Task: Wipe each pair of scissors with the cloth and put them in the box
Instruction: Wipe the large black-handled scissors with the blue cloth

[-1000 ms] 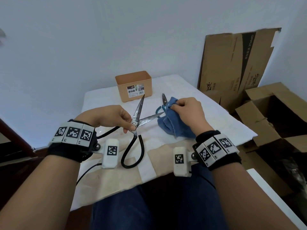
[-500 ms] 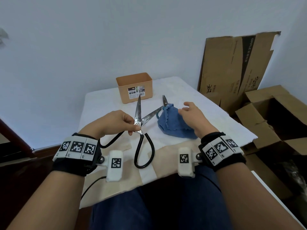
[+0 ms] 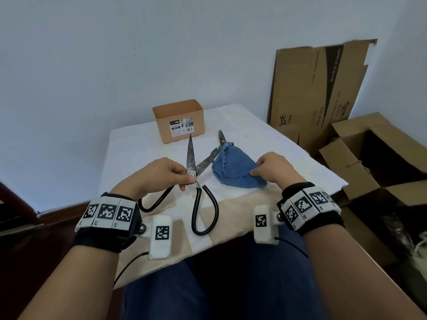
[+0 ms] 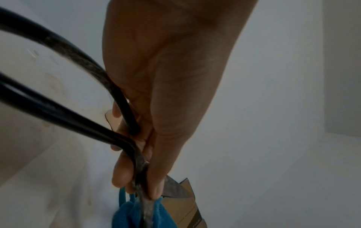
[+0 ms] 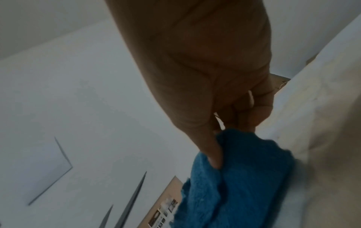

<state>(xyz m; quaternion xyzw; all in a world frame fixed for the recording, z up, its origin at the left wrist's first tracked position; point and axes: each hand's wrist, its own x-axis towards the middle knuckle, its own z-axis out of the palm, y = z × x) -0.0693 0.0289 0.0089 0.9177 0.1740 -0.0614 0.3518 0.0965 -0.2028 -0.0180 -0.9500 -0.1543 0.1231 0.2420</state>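
My left hand (image 3: 182,177) pinches the large black-handled scissors (image 3: 193,179) at the pivot, blades spread and pointing away toward the box; the same grip shows in the left wrist view, where the left hand (image 4: 140,182) holds the scissors (image 4: 125,117). My right hand (image 3: 258,168) pinches the near right corner of the blue cloth (image 3: 233,170), which lies on the table; the right wrist view shows the right hand (image 5: 222,148) gripping the cloth (image 5: 240,177). A second pair of scissors (image 3: 221,137) with teal handles lies half under the cloth. The orange box (image 3: 179,121) stands at the table's far side.
The table (image 3: 265,139) has a white cover with beige patches near me. Flattened cardboard (image 3: 316,88) leans on the wall at right, and an open cardboard box (image 3: 379,153) sits on the floor beside the table. My legs are under the near edge.
My right hand let the cloth drop on the table, then took hold of its near corner. My left hand swung the big scissors so the blades point more upright toward the box.
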